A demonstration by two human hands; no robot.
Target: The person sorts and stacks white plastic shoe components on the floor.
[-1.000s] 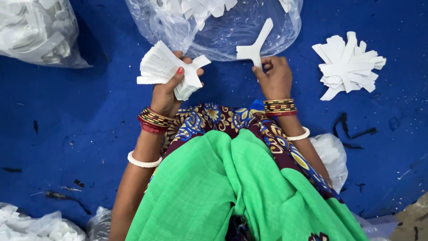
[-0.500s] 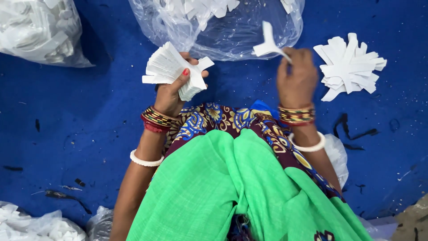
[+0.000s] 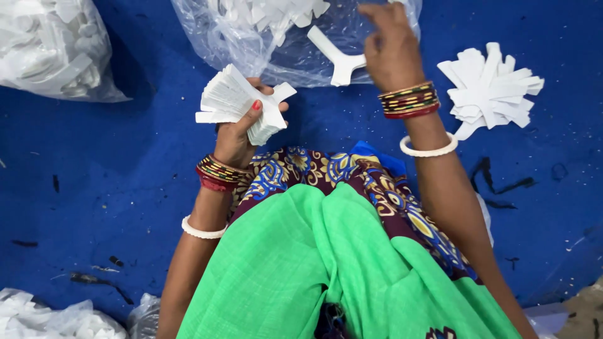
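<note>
Blue floor lies under me as my left hand (image 3: pixel 242 129) clamps a white cutout stack (image 3: pixel 235 103) and my right hand (image 3: pixel 391 44) pinches one Y-shaped cutout (image 3: pixel 336 56).

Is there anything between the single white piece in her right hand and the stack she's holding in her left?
Nothing visible. The right hand holds a Y-shaped white piece over the clear plastic bag. The left hand grips the stack of white pieces lower down, with only bare blue floor and bag plastic between.
</note>
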